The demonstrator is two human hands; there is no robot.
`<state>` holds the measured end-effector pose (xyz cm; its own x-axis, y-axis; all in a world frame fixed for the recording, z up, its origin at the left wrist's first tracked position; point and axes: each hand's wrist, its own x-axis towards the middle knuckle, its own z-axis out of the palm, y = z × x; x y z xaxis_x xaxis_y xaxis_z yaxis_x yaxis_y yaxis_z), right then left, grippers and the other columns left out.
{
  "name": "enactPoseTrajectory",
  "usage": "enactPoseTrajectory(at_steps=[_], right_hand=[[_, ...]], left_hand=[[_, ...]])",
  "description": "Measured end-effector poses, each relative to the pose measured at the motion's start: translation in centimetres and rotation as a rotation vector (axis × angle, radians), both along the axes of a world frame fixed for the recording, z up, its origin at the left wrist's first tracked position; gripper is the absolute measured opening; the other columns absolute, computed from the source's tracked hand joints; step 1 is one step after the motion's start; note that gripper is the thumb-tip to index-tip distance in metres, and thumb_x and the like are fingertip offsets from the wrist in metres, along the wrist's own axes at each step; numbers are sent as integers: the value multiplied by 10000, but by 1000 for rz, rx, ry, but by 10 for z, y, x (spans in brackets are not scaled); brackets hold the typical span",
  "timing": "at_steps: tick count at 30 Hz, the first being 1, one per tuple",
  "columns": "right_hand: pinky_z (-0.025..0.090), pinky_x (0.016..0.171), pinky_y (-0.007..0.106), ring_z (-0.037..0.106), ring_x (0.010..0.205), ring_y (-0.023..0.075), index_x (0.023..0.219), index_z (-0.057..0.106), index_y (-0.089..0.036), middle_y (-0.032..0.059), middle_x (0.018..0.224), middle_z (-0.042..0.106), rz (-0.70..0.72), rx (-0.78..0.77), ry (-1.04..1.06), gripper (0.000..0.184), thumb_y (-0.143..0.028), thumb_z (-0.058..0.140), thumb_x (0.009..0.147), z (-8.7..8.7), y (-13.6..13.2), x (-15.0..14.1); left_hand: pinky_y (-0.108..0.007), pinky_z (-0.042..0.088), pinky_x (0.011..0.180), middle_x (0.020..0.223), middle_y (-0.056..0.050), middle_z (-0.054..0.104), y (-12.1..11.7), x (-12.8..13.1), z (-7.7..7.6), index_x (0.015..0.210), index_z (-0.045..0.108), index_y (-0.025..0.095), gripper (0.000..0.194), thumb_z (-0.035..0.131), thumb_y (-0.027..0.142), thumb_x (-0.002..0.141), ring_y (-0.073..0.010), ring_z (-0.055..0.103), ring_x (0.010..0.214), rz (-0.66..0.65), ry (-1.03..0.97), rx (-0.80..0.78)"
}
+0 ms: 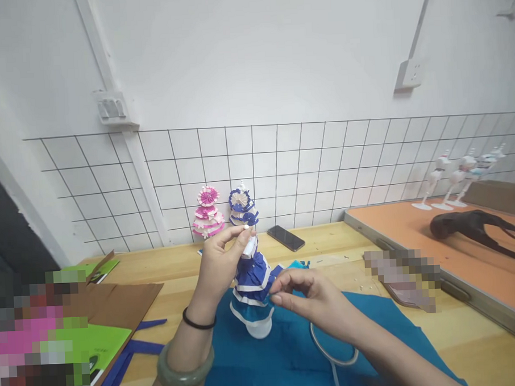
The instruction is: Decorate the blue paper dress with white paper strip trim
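Note:
In front of me a small tiered cone ornament (253,275) with blue and teal ruffles edged in white stands on a white base, tilted slightly. My left hand (220,263) pinches its bare white top between thumb and fingers. My right hand (307,296) is closed at the ornament's right side, thumb and fingertips together on a loose end of blue ruffled ribbon (276,273). Teal cloth (256,369) lies beneath the ornament. On the cloth, under my right forearm, is a pale ring (319,344), partly hidden.
A pink tiered ornament (207,212) and a blue-and-cream one (242,205) stand by the tiled wall. Nearby lies a phone (286,238). Blue strips (123,358) and brown card (121,304) are at left. An orange board (395,227) at right holds white stands (436,182) and a dark object (468,226).

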<state>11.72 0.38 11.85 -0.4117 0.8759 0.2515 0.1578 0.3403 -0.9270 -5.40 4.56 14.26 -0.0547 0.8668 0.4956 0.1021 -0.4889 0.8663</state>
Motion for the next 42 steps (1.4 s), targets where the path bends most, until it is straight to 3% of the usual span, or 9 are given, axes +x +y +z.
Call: enactPoseTrajectory(at_steps=[4,8,25,42], right_hand=[[466,627,260,586,669,145,725,630,-190,4,689,637,-37,127,-4,54,-240,615,742,9,7,-11],[468,606,254,579,651,142,724,633,-188,4,681,629,-70,203,-24,42,-220,609,739,6,20,-18],[412,522,223,514,576,111,698,609,-170,-18,634,591,-73,144,50,99,-264,638,711,-5,43,-23],[403,485,209,498,545,93,717,546,-166,-34,613,529,-28,71,98,167,-300,645,707,-3,46,-25]], left_hand=[[-202,449,575,803,-35,699,0,0,0,848,676,174,229,595,361,743,-153,608,709,2,9,10],[-200,445,580,810,-31,695,0,-1,0,846,670,178,219,592,357,748,-140,598,689,-5,20,12],[-227,461,683,855,-28,695,1,-1,-2,851,663,194,196,596,350,752,-157,611,778,-22,17,12],[-228,461,635,822,-41,697,1,0,-1,842,668,175,206,601,344,744,-167,612,743,-22,-3,11]])
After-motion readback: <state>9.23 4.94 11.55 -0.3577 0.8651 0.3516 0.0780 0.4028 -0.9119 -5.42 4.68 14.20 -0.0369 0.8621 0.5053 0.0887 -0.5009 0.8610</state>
